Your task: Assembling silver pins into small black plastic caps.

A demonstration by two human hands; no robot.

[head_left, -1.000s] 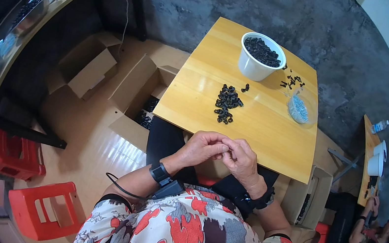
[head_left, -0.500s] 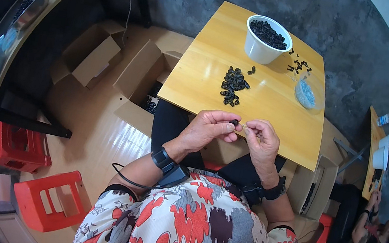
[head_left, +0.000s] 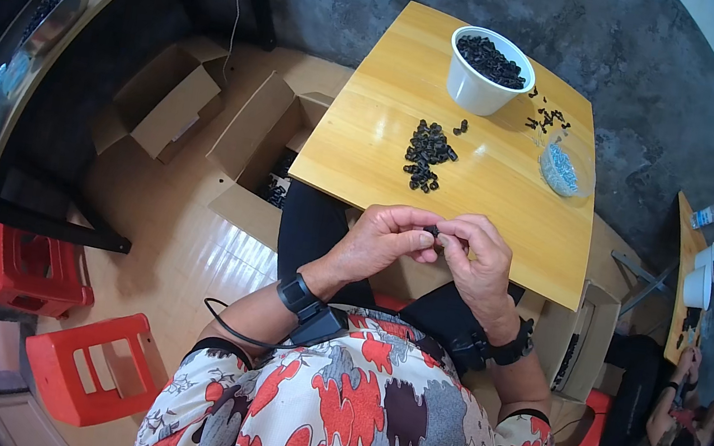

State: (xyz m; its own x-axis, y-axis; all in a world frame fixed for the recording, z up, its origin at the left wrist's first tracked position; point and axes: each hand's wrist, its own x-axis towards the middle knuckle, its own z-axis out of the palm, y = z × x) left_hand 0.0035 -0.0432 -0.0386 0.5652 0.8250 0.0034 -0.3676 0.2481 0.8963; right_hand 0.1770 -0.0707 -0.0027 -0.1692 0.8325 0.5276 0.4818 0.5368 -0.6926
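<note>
Just off the table's near edge, my left hand (head_left: 387,238) pinches a small black part (head_left: 433,231) between thumb and fingers. My right hand (head_left: 479,251) meets it there, its thumb and forefinger closed against the same part. Fingers cover most of the piece, and anything else between the right fingertips is too small to make out. Beyond my hands, a loose pile of small black parts (head_left: 430,147) lies on the yellow wooden table (head_left: 359,146). Farther back stands a white tub (head_left: 476,89) heaped with black parts. A clear bowl (head_left: 562,170) of small bluish pieces sits near the right edge.
Black bits (head_left: 550,121) lie scattered between tub and bowl. Open cardboard boxes flank the table, one at left (head_left: 247,130) and one at right (head_left: 587,342). Red stools (head_left: 95,369) stand at lower left. Another person (head_left: 674,432) works at a side table on the far right.
My right hand has moved left and closed in on the black part, so the gap between my fingertips is gone. My left hand has stayed nearly in place.
</note>
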